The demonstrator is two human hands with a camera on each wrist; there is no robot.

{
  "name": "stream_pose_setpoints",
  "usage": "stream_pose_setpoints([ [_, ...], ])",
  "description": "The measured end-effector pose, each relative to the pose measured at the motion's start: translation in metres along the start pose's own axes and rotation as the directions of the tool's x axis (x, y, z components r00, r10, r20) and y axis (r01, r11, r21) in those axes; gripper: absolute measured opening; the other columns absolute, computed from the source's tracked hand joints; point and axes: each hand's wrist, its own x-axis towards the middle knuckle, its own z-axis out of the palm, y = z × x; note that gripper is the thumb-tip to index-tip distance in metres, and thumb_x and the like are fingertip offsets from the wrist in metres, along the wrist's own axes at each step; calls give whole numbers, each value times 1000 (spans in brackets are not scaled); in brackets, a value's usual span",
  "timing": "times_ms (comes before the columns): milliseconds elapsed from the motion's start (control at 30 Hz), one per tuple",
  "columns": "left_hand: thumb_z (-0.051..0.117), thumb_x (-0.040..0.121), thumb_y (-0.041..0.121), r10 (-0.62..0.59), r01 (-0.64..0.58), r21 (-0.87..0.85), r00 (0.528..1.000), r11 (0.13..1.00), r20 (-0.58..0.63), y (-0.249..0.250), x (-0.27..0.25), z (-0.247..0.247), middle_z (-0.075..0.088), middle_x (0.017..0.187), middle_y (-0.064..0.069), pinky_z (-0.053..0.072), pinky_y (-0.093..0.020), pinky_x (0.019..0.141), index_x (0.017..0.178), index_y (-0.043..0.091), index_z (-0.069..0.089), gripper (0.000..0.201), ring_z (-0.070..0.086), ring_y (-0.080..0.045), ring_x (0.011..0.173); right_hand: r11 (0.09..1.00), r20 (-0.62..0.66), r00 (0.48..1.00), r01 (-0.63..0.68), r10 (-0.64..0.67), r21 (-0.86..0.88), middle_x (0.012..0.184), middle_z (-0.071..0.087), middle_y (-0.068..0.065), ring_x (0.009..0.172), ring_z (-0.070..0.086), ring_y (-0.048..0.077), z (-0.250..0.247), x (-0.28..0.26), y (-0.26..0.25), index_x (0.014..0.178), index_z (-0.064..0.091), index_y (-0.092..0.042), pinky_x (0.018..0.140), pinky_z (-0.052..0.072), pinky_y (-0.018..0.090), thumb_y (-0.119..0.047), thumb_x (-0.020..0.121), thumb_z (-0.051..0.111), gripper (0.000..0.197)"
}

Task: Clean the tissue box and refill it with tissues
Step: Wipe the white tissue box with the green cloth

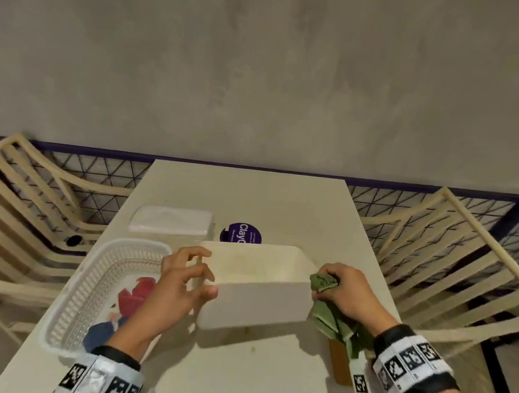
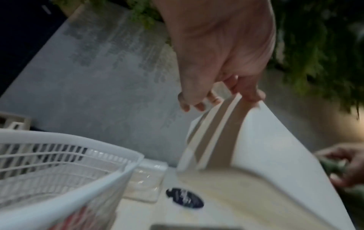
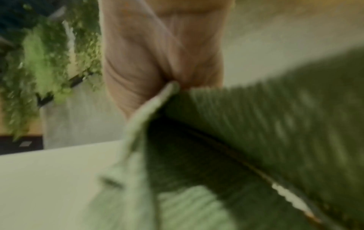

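A white open-topped tissue box (image 1: 257,292) sits tipped up on the table's middle, its inside facing up and away. My left hand (image 1: 202,273) holds its left end, thumb on the near wall and fingers curled at the rim; in the left wrist view a fingertip (image 2: 254,96) touches the top corner of the box (image 2: 275,155). My right hand (image 1: 329,283) grips a bunched green cloth (image 1: 331,319) against the box's right end. The right wrist view is filled by the cloth (image 3: 256,140). A clear-wrapped pack of white tissues (image 1: 170,220) lies behind the box at the left.
A white slatted basket (image 1: 138,242) with red and blue cloths stands left of the box. A round purple sticker (image 1: 240,232) is on the beige table (image 1: 232,379). A brown wooden piece (image 1: 338,361) lies under my right wrist. Slatted chairs (image 1: 26,204) flank the table.
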Motion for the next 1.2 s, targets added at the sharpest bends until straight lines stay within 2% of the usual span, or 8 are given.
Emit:
stream_pose_setpoints([
  [100, 70, 77, 7, -123, 107, 198, 990, 974, 66, -36, 0, 23, 39, 141, -1, 22, -14, 94, 65, 24, 59, 23, 36, -15, 124, 996, -154, 988, 18, -31, -85, 88, 57, 0, 79, 54, 15, 33, -22, 10, 77, 65, -12, 63, 35, 0, 1, 72, 67, 14],
  [233, 57, 76, -12, -220, 177, 237, 960, 955, 172, -64, -3, 39, 48, 129, -7, 34, 3, 66, 62, 18, 54, 34, 55, -6, 92, 997, -91, 995, -47, 42, -63, 94, 52, 0, 78, 53, 13, 79, -40, 31, 76, 60, -15, 59, 35, 8, 8, 76, 58, 23],
  [433, 62, 76, 2, -216, 180, 343, 974, 922, 70, -88, 24, 51, 54, 135, -5, 35, -10, 89, 65, 24, 58, 25, 52, -18, 123, 992, -178, 981, -93, 78, -81, 97, 55, 2, 75, 52, 13, 91, -11, 30, 83, 66, -8, 62, 38, 17, 10, 77, 57, 21],
  [667, 60, 79, 4, -260, 225, 356, 964, 907, 54, -83, 62, 50, 62, 114, -11, 46, -29, 78, 71, 18, 63, 16, 62, -28, 97, 990, -177, 978, -121, 107, -68, 107, 59, 10, 85, 59, 22, 87, 23, 24, 96, 67, -4, 68, 38, 19, 11, 78, 56, 27],
  [767, 61, 73, 7, -286, 240, 333, 953, 912, 98, -96, 60, 49, 50, 137, 5, 42, -36, 103, 72, 34, 64, 28, 52, -25, 122, 994, -159, 981, -111, 114, 23, 117, 57, 11, 100, 57, 22, 81, 17, 27, 119, 60, -8, 82, 40, 16, 13, 77, 57, 47],
  [900, 65, 83, 24, -250, 227, 277, 967, 934, 51, -58, 48, 43, 32, 149, 5, 23, -28, 111, 122, 26, 57, 40, 30, -14, 137, 993, -303, 948, -72, 97, 91, 117, 54, 9, 104, 55, 23, 62, -2, 13, 123, 58, -13, 85, 41, 19, 10, 76, 64, 53],
  [1067, 71, 78, 27, -68, 108, -80, 915, 991, 397, 5, 6, 53, 44, 134, 19, 38, -21, 103, 130, 50, 36, 67, 48, -3, 121, 867, -191, 981, 78, 20, 492, 98, 63, -5, 90, 58, 6, 59, -17, -67, 104, 63, -19, 77, 45, 12, -6, 74, 75, 34],
  [1200, 73, 74, 5, -160, 144, -336, 987, 931, -19, 9, -9, 23, 57, 113, 23, 45, -6, 85, 123, 44, 45, 70, 56, 17, 100, 603, -26, 999, 47, -44, 796, 90, 68, 1, 84, 64, 15, 84, -6, -137, 102, 63, -14, 79, 54, 30, -2, 80, 68, 26],
])
